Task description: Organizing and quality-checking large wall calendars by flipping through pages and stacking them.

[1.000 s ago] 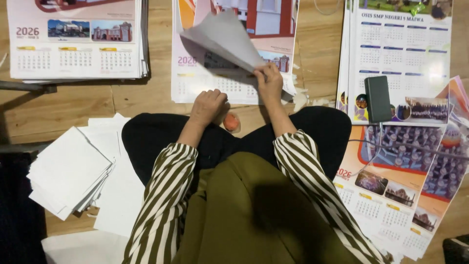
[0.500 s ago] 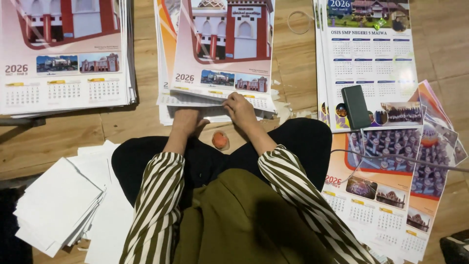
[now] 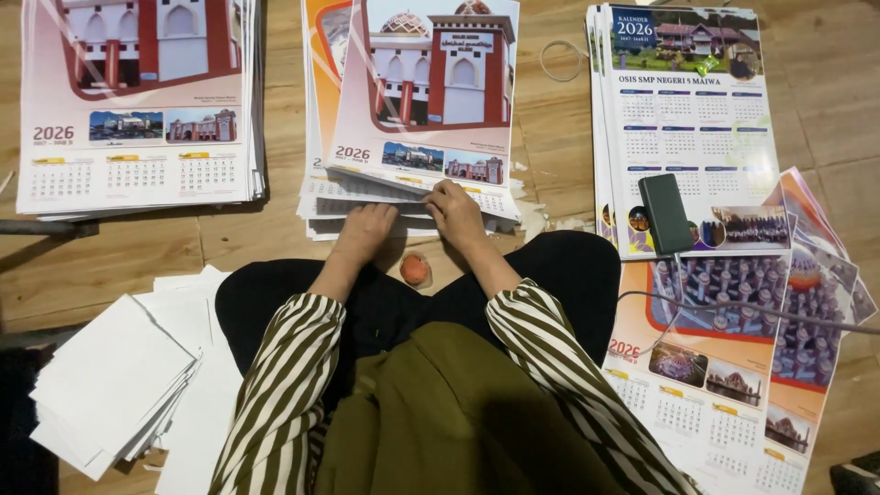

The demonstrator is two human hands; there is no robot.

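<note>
I sit on a wooden floor with a stack of printed calendar sheets [image 3: 431,101] lying right in front of my knees. My left hand [image 3: 367,231] rests on the stack's near edge, fingers curled onto the lower sheets. My right hand [image 3: 456,213] presses beside it, fingertips under the lifted near edge of the top sheet. The two hands almost touch. A small orange round object [image 3: 414,269] lies on the floor just below my hands, between my knees.
Another calendar stack [image 3: 137,101] lies at the far left. A third stack [image 3: 697,119] at the right carries a dark phone-like block [image 3: 665,213] with a cable [image 3: 761,310]. More calendars [image 3: 733,385] fan out lower right. White blank sheets [image 3: 119,376] pile at lower left.
A sheet held up in the air a second ago now lies flat on the middle stack. Both hands have come down to the stack's near edge.
</note>
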